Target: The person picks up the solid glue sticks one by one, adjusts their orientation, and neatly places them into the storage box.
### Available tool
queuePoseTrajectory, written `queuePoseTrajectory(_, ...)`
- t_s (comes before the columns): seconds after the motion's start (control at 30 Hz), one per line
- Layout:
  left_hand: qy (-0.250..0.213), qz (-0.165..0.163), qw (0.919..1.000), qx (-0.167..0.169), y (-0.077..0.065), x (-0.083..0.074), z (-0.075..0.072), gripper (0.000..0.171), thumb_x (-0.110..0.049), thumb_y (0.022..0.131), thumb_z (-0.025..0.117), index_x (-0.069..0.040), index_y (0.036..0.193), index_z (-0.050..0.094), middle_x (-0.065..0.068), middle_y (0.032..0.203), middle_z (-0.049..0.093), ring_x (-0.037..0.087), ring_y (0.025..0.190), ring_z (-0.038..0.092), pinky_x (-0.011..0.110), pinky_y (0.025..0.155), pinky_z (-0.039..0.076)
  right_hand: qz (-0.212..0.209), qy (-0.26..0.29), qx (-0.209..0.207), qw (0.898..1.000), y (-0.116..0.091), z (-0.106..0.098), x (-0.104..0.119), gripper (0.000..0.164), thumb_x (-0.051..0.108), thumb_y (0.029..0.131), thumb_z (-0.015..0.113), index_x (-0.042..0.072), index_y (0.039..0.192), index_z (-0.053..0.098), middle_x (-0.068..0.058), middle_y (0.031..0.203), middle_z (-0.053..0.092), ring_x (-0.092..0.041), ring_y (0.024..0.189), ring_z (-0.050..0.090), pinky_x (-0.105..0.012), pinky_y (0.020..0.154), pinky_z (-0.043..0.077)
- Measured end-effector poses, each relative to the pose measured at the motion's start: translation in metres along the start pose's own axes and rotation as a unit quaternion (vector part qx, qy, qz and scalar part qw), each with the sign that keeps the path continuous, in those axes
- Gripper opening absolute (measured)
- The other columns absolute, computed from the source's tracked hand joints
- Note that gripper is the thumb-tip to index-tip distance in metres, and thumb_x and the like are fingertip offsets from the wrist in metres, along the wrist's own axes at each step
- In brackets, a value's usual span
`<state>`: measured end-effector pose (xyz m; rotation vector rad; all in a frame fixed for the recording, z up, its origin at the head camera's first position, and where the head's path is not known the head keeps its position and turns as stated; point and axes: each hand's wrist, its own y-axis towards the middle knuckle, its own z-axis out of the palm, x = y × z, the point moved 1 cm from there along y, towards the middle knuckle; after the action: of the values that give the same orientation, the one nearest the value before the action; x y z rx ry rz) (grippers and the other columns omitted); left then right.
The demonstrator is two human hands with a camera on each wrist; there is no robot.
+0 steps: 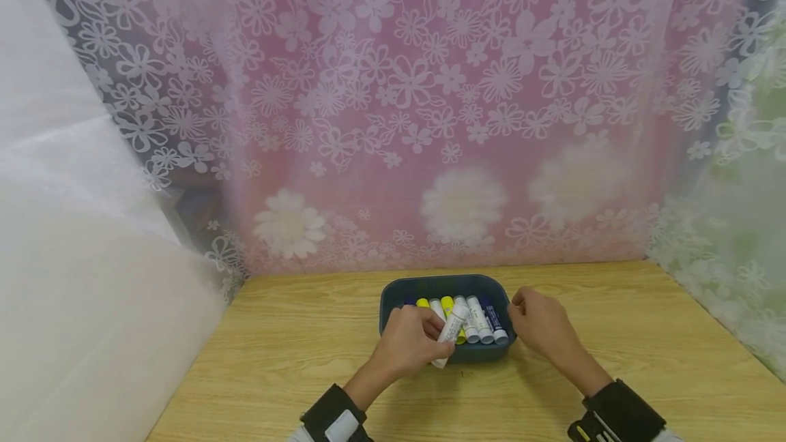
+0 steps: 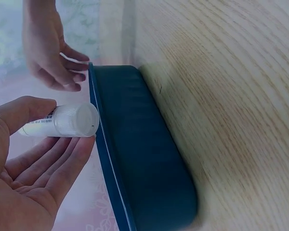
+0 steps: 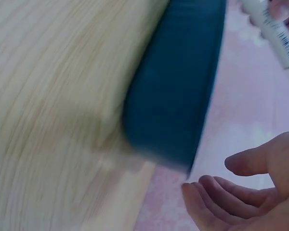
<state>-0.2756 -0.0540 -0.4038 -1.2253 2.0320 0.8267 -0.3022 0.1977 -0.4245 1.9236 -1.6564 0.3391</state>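
Observation:
My left hand (image 1: 408, 341) pinches a white glue stick (image 1: 452, 330) between thumb and fingers, tilted over the near side of a dark teal bin (image 1: 443, 355). Its ribbed end (image 2: 82, 120) faces the left wrist camera, close to the bin's rim. Inside the bin lie several more sticks, among them white ones (image 1: 478, 319), a yellow one (image 1: 447, 304) and a dark blue one (image 1: 493, 319). My right hand (image 1: 543, 320) is at the bin's right rim, holding nothing. In the right wrist view its thumb stands apart from the loosely bent fingers (image 3: 195, 202); whether they touch the rim I cannot tell.
The bin stands on a wood-grain table (image 1: 295, 346). Behind the table hangs a pink flowered curtain (image 1: 442, 121). A white sheet (image 1: 92, 258) borders the left side, and a pale green flowered curtain (image 1: 731, 278) the right.

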Motion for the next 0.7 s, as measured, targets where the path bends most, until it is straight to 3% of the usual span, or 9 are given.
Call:
queuePoseTrajectory(0.2,-0.009,-0.001,1.0,-0.004,0.001,0.0,-0.001,0.017,-0.016,0.081,0.083,-0.006,0.093,0.076,-0.002,0.081,0.074,-0.001,0.069,0.065,0.019,0.059,0.054,0.011,0.079,-0.011,0.997,-0.009,-0.003,0.021,0.023,0.016,0.098,0.061,-0.002,0.111,0.067,-0.016,0.101,0.073,-0.03,0.091,0.07,-0.043,0.073,0.056)
queuePoseTrajectory(0.33,-0.017,-0.006,0.9998,-0.008,0.002,-0.001,-0.001,0.017,-0.015,0.081,0.083,-0.006,0.093,0.076,-0.003,0.081,0.074,-0.002,0.069,0.066,0.019,0.06,0.054,0.043,0.166,0.027,0.985,-0.014,-0.002,0.031,0.031,0.021,0.1,0.063,-0.001,0.121,0.064,-0.017,0.111,0.071,-0.03,0.099,0.07,-0.04,0.077,0.057)
queuePoseTrajectory(0.4,-0.017,-0.004,0.9997,-0.014,0.003,-0.002,0.0,0.017,-0.016,0.08,0.083,-0.007,0.093,0.076,-0.003,0.08,0.075,-0.001,0.068,0.066,0.02,0.059,0.054,0.056,0.232,0.061,0.969,-0.015,-0.001,0.037,0.038,0.021,0.101,0.062,-0.005,0.128,0.059,-0.021,0.117,0.068,-0.032,0.103,0.069,-0.041,0.081,0.058)
queuePoseTrajectory(0.53,-0.013,-0.004,0.9996,-0.026,0.005,-0.002,0.001,0.016,-0.015,0.08,0.083,-0.007,0.091,0.076,-0.001,0.08,0.075,0.0,0.068,0.067,0.02,0.059,0.053,0.09,0.364,0.134,0.918,-0.016,0.0,0.045,0.05,0.019,0.102,0.06,-0.01,0.14,0.046,-0.029,0.133,0.056,-0.037,0.117,0.064,-0.045,0.095,0.055)
queuePoseTrajectory(0.6,-0.012,-0.006,0.9994,-0.033,0.006,-0.001,0.002,0.016,-0.015,0.08,0.083,-0.007,0.091,0.076,0.0,0.08,0.076,0.001,0.068,0.068,0.02,0.058,0.053,0.102,0.401,0.155,0.897,-0.017,0.001,0.049,0.053,0.018,0.101,0.06,-0.011,0.143,0.043,-0.03,0.142,0.049,-0.037,0.123,0.06,-0.045,0.1,0.053)
queuePoseTrajectory(0.7,-0.012,-0.007,0.9989,-0.046,0.007,0.0,0.004,0.016,-0.015,0.08,0.083,-0.006,0.091,0.076,0.001,0.08,0.076,0.002,0.068,0.068,0.02,0.057,0.053,0.107,0.421,0.167,0.885,-0.018,0.003,0.053,0.055,0.019,0.1,0.062,-0.011,0.142,0.044,-0.03,0.149,0.042,-0.034,0.126,0.06,-0.045,0.102,0.052)
